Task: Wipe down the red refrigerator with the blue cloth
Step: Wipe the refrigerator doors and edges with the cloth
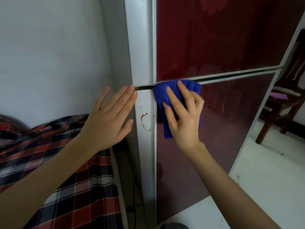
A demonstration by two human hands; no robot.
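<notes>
From your head camera, your right hand (pixel 183 118) is pressing the blue cloth (pixel 160 95) with spread fingers against the lower door's top left corner on the red refrigerator (pixel 231 47), while your left hand (pixel 109 118) is resting flat, fingers straight, holding nothing, on its grey side edge

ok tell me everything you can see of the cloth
The cloth is deep blue, soft-looking and bunched, slightly blurred. The right hand presses it to the fridge at the lower red door's top left corner. Its upper edge reaches the gap between the doors, and a lower corner shows below the thumb.
</notes>
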